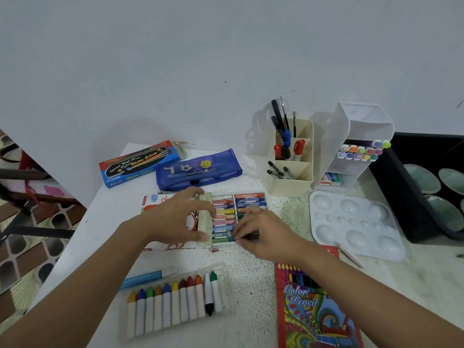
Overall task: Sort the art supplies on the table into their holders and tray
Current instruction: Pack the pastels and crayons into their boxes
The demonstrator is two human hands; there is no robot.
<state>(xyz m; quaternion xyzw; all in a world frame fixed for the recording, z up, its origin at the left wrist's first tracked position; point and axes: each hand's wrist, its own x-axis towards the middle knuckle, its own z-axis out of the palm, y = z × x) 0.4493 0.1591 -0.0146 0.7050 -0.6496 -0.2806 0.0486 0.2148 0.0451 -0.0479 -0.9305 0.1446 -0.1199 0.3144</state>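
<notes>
On the desk, the left hand [175,217] grips the flap of the pastel box [207,222]; the right hand [263,234] pinches a dark pastel [251,237] at its rows of sticks. Pens and brushes stand in the beige holder [288,182].

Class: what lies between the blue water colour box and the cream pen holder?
A blue mesh pencil case lies flat between the water colour box and the cream pen holder, seen in the head view.

White speckled table [251,272] is carrying: water colour box [139,163], blue pencil case [198,172], pastel tray [251,193], crayon pack [222,275], colour pencil box [316,315], palette [351,222], beige holder [288,183], white organiser [336,146].
</notes>
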